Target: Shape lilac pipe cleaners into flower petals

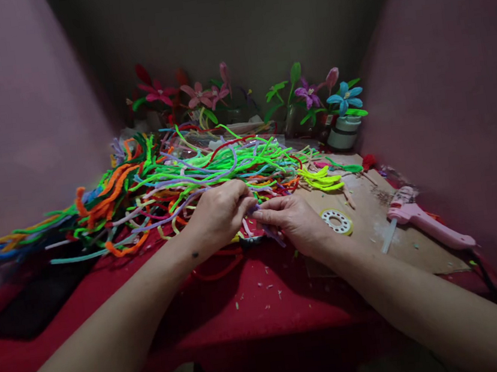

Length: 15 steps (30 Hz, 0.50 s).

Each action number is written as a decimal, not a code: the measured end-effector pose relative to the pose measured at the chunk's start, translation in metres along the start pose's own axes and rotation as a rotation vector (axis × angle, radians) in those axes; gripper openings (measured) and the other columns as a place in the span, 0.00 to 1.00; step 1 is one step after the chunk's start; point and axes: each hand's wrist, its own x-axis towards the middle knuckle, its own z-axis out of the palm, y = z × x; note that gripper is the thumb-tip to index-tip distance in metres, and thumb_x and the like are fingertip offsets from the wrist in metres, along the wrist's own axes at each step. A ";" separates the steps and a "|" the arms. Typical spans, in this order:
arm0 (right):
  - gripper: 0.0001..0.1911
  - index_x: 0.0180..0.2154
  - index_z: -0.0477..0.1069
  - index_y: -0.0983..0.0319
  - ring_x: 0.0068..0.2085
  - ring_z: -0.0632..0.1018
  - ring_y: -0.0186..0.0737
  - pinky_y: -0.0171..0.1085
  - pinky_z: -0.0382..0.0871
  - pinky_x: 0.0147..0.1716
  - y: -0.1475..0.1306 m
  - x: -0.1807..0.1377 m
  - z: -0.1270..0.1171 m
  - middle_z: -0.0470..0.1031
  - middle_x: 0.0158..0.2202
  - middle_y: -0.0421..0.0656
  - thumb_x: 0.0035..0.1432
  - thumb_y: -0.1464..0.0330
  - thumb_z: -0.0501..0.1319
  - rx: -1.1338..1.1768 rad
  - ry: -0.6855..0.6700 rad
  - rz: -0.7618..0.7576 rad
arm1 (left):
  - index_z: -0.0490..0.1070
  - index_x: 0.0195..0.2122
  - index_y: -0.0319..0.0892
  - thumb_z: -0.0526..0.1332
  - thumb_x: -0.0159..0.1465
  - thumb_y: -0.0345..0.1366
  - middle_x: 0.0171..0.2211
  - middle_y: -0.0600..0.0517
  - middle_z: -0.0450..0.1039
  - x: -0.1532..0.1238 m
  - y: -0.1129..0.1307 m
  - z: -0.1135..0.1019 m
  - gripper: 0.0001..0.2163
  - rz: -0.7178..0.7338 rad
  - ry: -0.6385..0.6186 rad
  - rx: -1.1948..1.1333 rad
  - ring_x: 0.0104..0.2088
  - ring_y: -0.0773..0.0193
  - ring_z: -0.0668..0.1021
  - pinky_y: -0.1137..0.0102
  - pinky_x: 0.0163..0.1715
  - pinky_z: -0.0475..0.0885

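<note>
Both of my hands meet over the front of a heap of coloured pipe cleaners. A purple pipe cleaner runs between them, its lower end hanging below my right hand. My right thumb and fingers pinch it. My left hand is closed, with its fingertips at the upper part of the same purple piece, close to the right thumb. Part of the piece is hidden by the fingers. Just under the hands lies a small dark object that I cannot make out.
A pink glue gun rests on a cardboard sheet at right, near a white disc with holes. Pipe-cleaner flowers in pots line the back. A dark flat object lies left on the red cloth.
</note>
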 end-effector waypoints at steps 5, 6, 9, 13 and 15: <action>0.15 0.19 0.68 0.64 0.14 0.58 0.25 0.29 0.49 0.11 0.000 0.000 -0.001 0.62 0.13 0.34 0.45 0.60 0.65 0.055 -0.034 -0.022 | 0.70 0.33 0.38 0.59 0.57 0.40 0.19 0.57 0.65 -0.001 0.002 -0.007 0.09 -0.329 -0.277 -0.583 0.17 0.74 0.62 0.77 0.16 0.55; 0.15 0.20 0.68 0.65 0.14 0.59 0.25 0.29 0.50 0.11 -0.001 0.001 -0.002 0.62 0.13 0.34 0.45 0.60 0.66 0.064 -0.035 -0.022 | 0.71 0.33 0.38 0.60 0.56 0.40 0.18 0.57 0.65 -0.002 0.003 -0.007 0.10 -0.356 -0.286 -0.625 0.16 0.74 0.62 0.77 0.16 0.54; 0.14 0.21 0.69 0.65 0.14 0.60 0.25 0.29 0.51 0.12 -0.002 0.000 -0.003 0.63 0.14 0.34 0.43 0.61 0.67 0.088 -0.033 -0.024 | 0.71 0.30 0.36 0.60 0.55 0.39 0.16 0.57 0.64 -0.002 0.005 -0.005 0.10 -0.391 -0.232 -0.652 0.16 0.74 0.62 0.77 0.15 0.55; 0.12 0.21 0.70 0.65 0.14 0.59 0.25 0.28 0.51 0.12 -0.005 -0.001 -0.002 0.63 0.13 0.33 0.43 0.63 0.67 0.065 -0.056 -0.020 | 0.68 0.23 0.36 0.60 0.55 0.38 0.13 0.58 0.61 -0.001 0.006 -0.002 0.09 -0.406 -0.190 -0.655 0.15 0.75 0.61 0.78 0.15 0.54; 0.11 0.21 0.70 0.65 0.13 0.58 0.24 0.28 0.49 0.12 -0.005 -0.002 -0.001 0.62 0.13 0.33 0.43 0.64 0.66 0.048 -0.044 0.000 | 0.68 0.22 0.36 0.61 0.55 0.37 0.14 0.58 0.61 -0.001 0.005 -0.001 0.09 -0.394 -0.209 -0.667 0.15 0.76 0.61 0.79 0.15 0.54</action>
